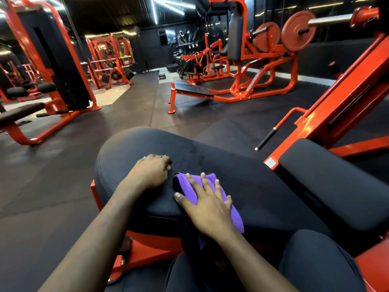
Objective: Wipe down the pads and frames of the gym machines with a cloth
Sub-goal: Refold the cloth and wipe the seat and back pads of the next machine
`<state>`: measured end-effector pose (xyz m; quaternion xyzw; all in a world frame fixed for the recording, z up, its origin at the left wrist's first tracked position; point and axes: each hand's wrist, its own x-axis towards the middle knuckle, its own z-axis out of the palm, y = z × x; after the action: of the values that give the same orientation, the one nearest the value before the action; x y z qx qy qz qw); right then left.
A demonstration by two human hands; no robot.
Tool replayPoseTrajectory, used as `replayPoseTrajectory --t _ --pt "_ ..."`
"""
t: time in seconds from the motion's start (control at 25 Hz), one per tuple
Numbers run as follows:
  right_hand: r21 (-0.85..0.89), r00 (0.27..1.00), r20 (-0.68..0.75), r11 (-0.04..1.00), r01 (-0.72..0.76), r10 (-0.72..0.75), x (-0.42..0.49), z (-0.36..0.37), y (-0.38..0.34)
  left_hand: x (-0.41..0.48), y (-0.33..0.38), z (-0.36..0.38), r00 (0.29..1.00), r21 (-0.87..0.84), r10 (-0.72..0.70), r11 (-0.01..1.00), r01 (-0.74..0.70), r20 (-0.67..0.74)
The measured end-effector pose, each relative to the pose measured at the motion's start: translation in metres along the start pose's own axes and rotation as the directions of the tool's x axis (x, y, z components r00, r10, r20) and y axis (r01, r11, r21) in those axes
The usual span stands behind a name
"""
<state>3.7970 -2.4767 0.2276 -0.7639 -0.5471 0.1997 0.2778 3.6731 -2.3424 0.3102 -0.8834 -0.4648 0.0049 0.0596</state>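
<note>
A large black padded seat point(221, 157) on an orange frame point(147, 247) fills the lower middle of the head view. My right hand point(207, 204) lies flat with spread fingers on a purple cloth point(236, 218), pressing it onto the pad's near side. My left hand point(152, 172) rests on the pad just left of the cloth, fingers bent downward with nothing in them. A darker damp-looking streak runs across the pad beyond the hands.
A second black pad point(328, 180) sits at the right beside an orange sloped rail point(345, 98) with a black-gripped handle point(266, 139). A flat bench point(192, 90), a plate-loaded machine point(263, 60) and a cable machine point(52, 66) stand on the dark rubber floor.
</note>
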Motion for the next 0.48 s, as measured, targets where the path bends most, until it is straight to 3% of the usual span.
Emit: replayPoseTrajectory --t 0.12,0.32,0.4,0.48 --pt "0.027 0.997 -0.017 0.997 -0.075 0.075 0.020 -0.002 0.013 -0.014 0.004 0.012 0.999 0.118 0.037 0.992 -0.041 0.034" --pt "0.091 0.937 0.011 0.933 -0.349 0.350 0.056 -0.024 0.076 -0.014 0.006 0.013 1.000 0.147 0.023 0.989 -0.026 0.016" --pt "0.101 0.947 -0.042 0.945 -0.312 0.317 0.052 -0.024 0.079 -0.014 0.007 0.015 1.000 0.147 0.025 0.989 -0.025 0.005" --pt "0.074 0.990 -0.113 0.994 -0.080 0.088 0.039 -0.014 0.059 -0.009 0.006 0.016 0.999 0.127 0.030 0.992 -0.025 -0.036"
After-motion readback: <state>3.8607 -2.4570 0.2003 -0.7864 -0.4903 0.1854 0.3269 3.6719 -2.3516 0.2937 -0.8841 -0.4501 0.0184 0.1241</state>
